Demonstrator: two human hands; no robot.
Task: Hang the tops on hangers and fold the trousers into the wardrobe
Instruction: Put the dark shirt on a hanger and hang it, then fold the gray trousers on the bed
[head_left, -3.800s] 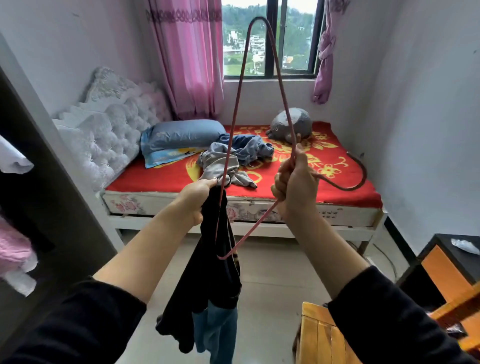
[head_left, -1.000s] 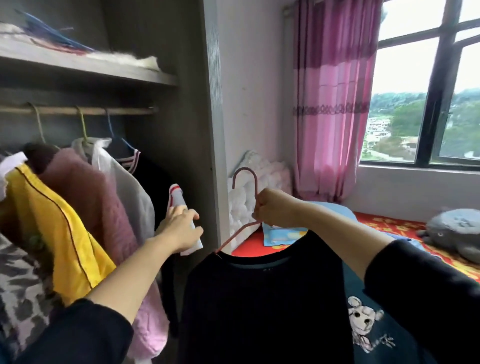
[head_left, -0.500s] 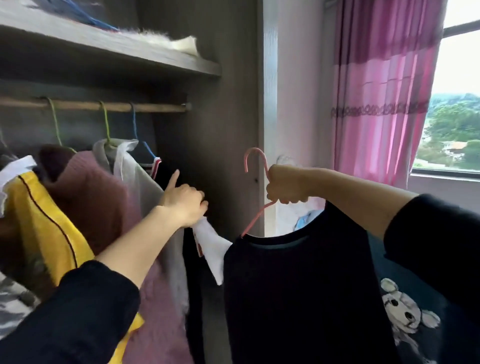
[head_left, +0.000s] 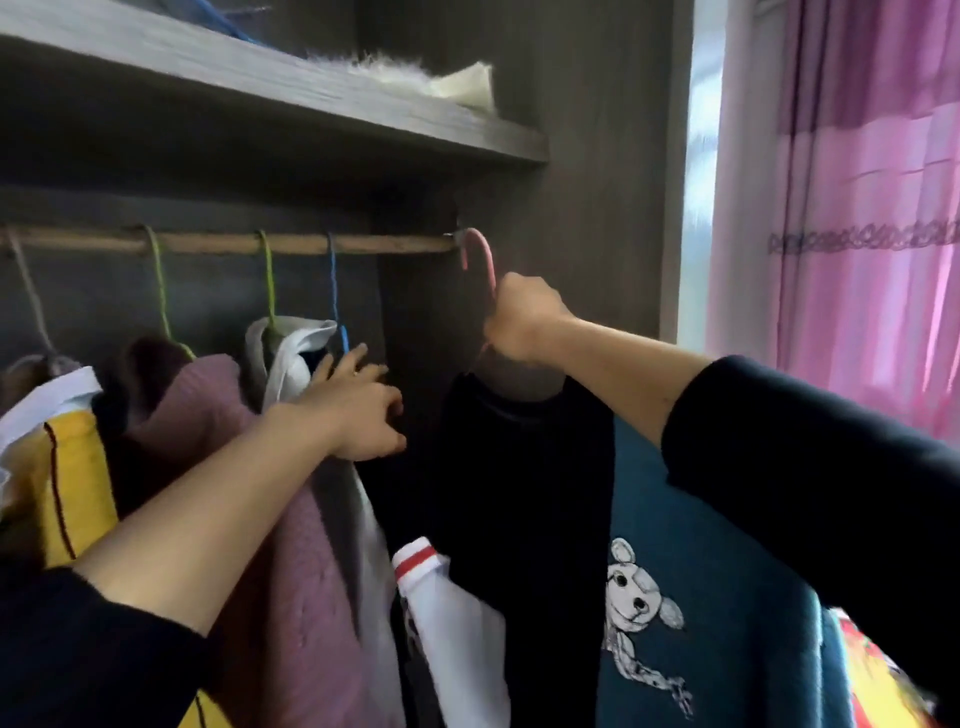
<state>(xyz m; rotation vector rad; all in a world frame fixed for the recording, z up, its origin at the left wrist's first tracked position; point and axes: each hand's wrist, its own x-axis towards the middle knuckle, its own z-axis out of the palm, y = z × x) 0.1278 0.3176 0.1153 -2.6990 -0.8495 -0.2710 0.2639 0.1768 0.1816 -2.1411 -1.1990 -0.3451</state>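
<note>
1. While the right hand (head_left: 522, 319) grips a pink hanger (head_left: 480, 249) by its neck, the hook opens leftward at the rail (head_left: 218, 243)'s right end.
2. Its black top (head_left: 519, 493) hangs straight down beneath.
3. With fingers loosely spread, the left hand (head_left: 358, 410) presses hung clothes (head_left: 291, 519).

The rail (head_left: 223, 243) is bare, matt wood. The wardrobe shelf (head_left: 311, 114) has a grey, matt wood-grain finish. The pink hanger (head_left: 484, 255) looks smooth and coated. The black top (head_left: 519, 493) is matt cloth, the mauve jumper (head_left: 311, 545) a fuzzy knit, and the pink curtain (head_left: 857, 208) thin, translucent fabric.
</note>
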